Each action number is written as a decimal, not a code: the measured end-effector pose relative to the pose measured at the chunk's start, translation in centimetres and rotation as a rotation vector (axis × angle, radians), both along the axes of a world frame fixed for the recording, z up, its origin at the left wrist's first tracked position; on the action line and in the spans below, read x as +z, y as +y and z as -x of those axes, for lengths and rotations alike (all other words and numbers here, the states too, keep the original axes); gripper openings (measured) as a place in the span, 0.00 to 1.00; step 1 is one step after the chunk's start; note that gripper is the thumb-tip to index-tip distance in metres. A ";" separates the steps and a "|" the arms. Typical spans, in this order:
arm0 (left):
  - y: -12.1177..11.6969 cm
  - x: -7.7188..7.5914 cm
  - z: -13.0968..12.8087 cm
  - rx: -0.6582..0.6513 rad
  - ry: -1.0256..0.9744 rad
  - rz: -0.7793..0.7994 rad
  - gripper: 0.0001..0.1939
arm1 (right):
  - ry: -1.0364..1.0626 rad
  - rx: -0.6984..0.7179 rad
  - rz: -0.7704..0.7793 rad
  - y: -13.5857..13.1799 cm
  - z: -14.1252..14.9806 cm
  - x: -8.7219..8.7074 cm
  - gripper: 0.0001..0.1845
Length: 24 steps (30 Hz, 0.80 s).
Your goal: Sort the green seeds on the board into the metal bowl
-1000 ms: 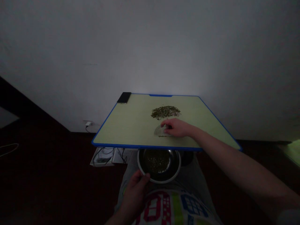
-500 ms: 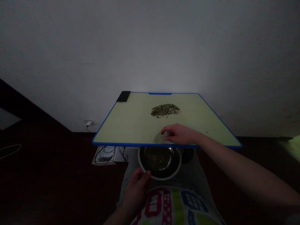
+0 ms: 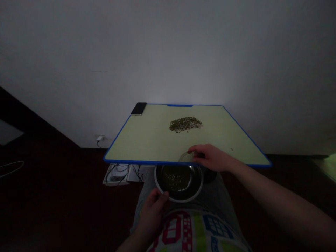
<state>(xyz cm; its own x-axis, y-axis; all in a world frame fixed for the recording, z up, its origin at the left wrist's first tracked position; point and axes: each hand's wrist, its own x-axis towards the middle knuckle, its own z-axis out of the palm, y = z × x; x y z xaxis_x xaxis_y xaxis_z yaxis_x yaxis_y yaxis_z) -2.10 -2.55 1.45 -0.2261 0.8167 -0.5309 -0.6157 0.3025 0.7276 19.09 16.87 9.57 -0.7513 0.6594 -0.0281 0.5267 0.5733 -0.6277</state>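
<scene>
Blue-edged worktop [image 3: 141, 140]; bowl [image 3: 183, 201] sits below its near edge, grains inside, rim pinched between left hand's [image 3: 155, 207] thumb and fingers. Grain pile [image 3: 185, 124] on worktop's far half. Right hand [image 3: 210, 157], fingers nearly closed, grips protractor [image 3: 184, 156] at worktop's near edge.

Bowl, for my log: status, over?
Left hand on bowl. Right hand holding clear curved tool, board's near edge. Bits in bowl, on board. Phone aside, far-left corner.

White top [image 3: 198, 229]; pink, lime, blue print [image 3: 172, 231]; grey trousers [image 3: 223, 203]; bare forearms [image 3: 275, 197]
</scene>
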 end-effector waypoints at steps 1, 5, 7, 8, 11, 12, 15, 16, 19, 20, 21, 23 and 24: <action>0.0 -0.1 0.0 0.005 -0.007 0.000 0.27 | 0.011 -0.049 0.003 0.4 -0.6 -0.1 0.18; 0.1 -0.1 -0.1 0.017 -0.024 0.008 0.27 | 0.013 -0.263 -0.084 3.1 -3.3 -0.4 0.20; 0.1 0.0 -0.1 0.013 -0.024 0.011 0.26 | -0.034 -0.347 -0.158 4.7 -4.2 -0.4 0.20; 0.1 0.1 -0.1 0.011 -0.022 0.012 0.25 | -0.059 -0.376 -0.181 5.5 -4.5 -0.4 0.20; 0.1 0.0 0.0 0.011 -0.020 0.015 0.24 | -0.125 -0.419 -0.215 7.3 -4.4 -0.4 0.20; 0.0 -0.1 0.0 0.012 -0.020 0.014 0.25 | -0.138 -0.428 -0.228 7.7 -4.1 -0.5 0.20; -0.1 -0.1 0.0 0.011 -0.024 0.018 0.25 | -0.148 -0.431 -0.257 8.6 -2.9 -0.7 0.20; -0.1 -0.1 0.0 0.007 -0.034 0.019 0.25 | -0.148 -0.430 -0.264 8.8 -2.4 -0.7 0.20; -0.1 0.0 -0.1 -0.006 -0.066 0.006 0.25 | -0.153 -0.436 -0.288 9.3 -1.4 -0.9 0.21; -0.1 0.0 -0.1 -0.007 -0.062 0.003 0.25 | -0.156 -0.439 -0.294 9.5 -1.2 -1.0 0.21; 0.0 0.0 0.0 -0.005 -0.050 0.004 0.25 | -0.161 -0.441 -0.298 9.6 -1.0 -1.0 0.21; 0.0 -0.1 0.0 0.002 -0.022 0.015 0.25 | -0.170 -0.444 -0.305 9.8 -0.8 -1.1 0.22; 0.0 -0.2 0.1 0.007 -0.013 0.018 0.26 | -0.175 -0.445 -0.308 9.9 -0.7 -1.1 0.22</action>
